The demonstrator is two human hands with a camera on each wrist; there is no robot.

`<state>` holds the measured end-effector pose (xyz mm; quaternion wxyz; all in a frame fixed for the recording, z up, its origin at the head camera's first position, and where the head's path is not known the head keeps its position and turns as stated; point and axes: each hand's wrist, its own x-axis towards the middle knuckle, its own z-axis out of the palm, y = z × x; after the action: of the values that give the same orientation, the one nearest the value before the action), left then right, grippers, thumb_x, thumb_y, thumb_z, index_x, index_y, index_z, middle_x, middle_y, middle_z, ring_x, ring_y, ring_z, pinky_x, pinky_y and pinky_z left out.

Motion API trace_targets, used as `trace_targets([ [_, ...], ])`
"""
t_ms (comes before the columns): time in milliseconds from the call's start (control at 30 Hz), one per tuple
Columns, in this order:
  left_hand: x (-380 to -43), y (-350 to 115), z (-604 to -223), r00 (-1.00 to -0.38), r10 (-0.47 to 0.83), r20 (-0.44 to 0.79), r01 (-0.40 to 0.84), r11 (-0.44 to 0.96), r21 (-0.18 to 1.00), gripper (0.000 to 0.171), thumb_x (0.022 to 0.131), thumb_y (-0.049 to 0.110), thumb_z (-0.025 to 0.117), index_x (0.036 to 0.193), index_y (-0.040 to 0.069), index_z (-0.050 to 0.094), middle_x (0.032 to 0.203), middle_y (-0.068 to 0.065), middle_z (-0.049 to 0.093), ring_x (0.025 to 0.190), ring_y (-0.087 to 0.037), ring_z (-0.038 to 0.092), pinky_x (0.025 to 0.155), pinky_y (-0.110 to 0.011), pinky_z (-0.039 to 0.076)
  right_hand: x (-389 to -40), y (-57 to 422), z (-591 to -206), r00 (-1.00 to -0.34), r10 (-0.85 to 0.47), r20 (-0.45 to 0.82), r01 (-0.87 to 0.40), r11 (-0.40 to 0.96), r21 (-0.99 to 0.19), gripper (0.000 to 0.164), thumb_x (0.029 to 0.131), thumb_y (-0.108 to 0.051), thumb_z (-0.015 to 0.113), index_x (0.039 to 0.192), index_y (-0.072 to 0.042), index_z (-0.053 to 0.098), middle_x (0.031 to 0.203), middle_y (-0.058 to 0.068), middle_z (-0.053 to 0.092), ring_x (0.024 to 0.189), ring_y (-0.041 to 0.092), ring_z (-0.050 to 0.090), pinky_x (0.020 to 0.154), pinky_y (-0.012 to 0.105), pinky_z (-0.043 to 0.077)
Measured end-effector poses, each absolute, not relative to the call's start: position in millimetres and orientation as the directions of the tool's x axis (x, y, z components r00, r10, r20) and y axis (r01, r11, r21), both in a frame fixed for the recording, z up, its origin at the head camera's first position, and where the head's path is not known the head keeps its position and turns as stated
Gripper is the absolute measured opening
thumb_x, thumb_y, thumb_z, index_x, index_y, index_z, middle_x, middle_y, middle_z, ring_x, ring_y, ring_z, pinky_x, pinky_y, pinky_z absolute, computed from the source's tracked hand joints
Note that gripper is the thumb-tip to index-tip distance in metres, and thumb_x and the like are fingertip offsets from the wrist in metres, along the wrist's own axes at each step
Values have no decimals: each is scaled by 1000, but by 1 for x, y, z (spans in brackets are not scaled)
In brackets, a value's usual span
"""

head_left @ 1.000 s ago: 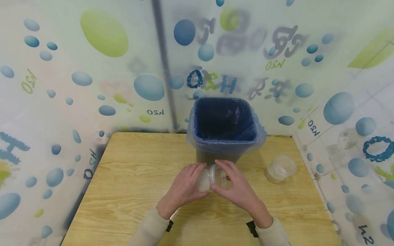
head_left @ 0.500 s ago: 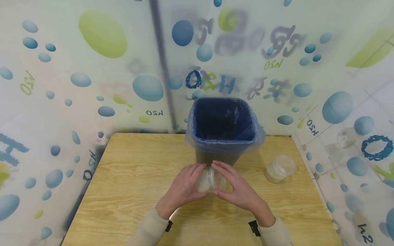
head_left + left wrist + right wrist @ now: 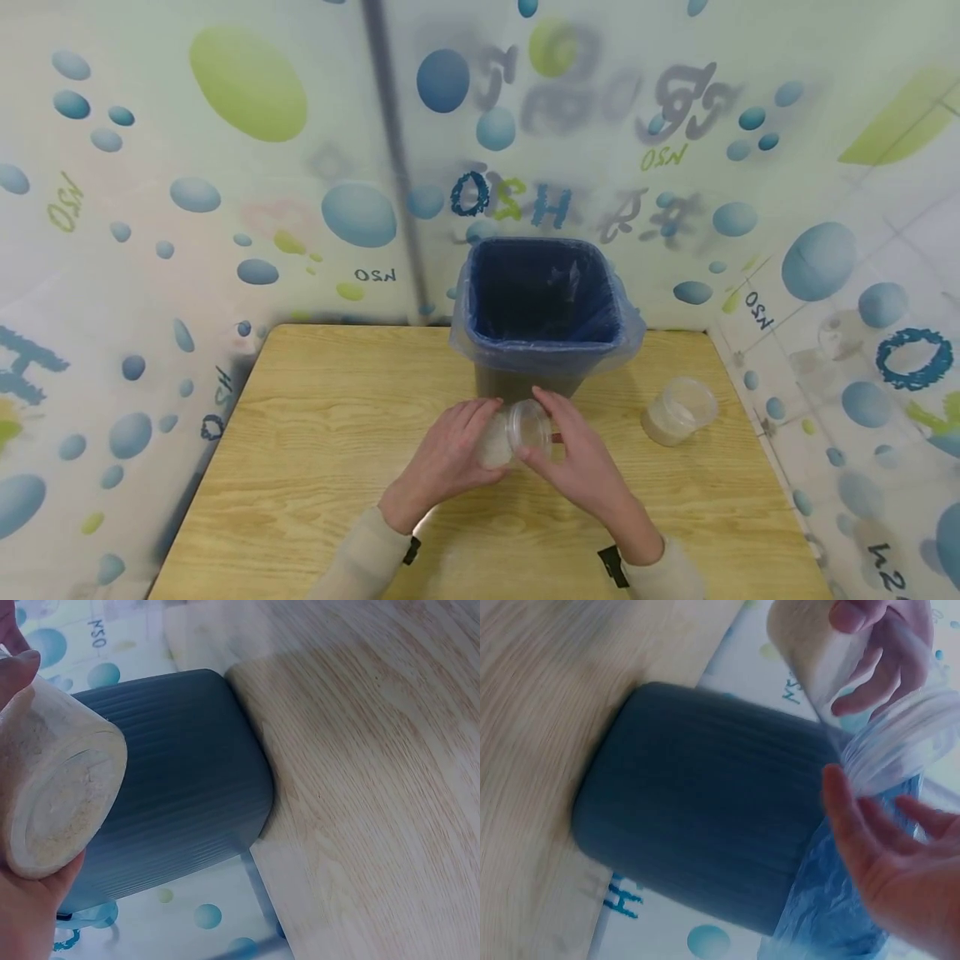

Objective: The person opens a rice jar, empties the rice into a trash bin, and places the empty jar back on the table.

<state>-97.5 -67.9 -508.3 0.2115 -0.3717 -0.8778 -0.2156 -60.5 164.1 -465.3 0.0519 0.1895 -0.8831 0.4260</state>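
Observation:
My left hand (image 3: pixel 446 454) grips a clear plastic jar (image 3: pixel 493 442) with a whitish lower part, tilted on its side in front of the bin. In the left wrist view the jar's round bottom (image 3: pixel 64 802) faces the camera, with pale stuff showing through it. At the jar's other end is a clear ridged screw lid (image 3: pixel 532 425). My right hand (image 3: pixel 588 467) holds this lid between thumb and fingers. From the right wrist view, a fingertip (image 3: pixel 834 780) lies right at the lid's edge.
A dark grey bin (image 3: pixel 187 772) with a blue bag liner (image 3: pixel 543 354) stands at the table's back edge. Right of it, a second clear container (image 3: pixel 671 421) holds something whitish. Patterned sheets rise behind and beside the wooden table (image 3: pixel 322 417).
My right hand's fingers spread and shifted round the lid half a second ago, then came back onto it. The left hand keeps the jar in nearly the same place.

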Motion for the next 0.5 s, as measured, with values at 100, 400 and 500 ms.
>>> trace_targets([
  [100,-97,-67,-508,-644,562,519,735,643,215,95,63,46,94,139,3,55,127,-11,65,112,-28,64,97,-42,54,-59,158,-464,-961,-206,185,-274,610,-744,74,96,-45,70,155,-9,45,151,11,52,122,29,61,79,36,61],
  [400,-97,-66,-507,-649,561,513,727,656,203,97,62,47,95,139,3,55,126,-10,65,111,-28,64,95,-42,55,-60,150,-461,-975,-150,166,-224,648,-728,72,93,-51,72,150,-11,53,143,9,58,107,26,66,74,32,59],
  [500,-98,-66,-507,-653,560,510,726,655,210,97,63,47,95,139,3,54,126,-10,65,111,-28,64,96,-42,55,-60,151,-460,-977,-157,147,-214,626,-750,72,92,-52,73,148,-13,54,141,6,58,113,25,64,77,33,60],
])
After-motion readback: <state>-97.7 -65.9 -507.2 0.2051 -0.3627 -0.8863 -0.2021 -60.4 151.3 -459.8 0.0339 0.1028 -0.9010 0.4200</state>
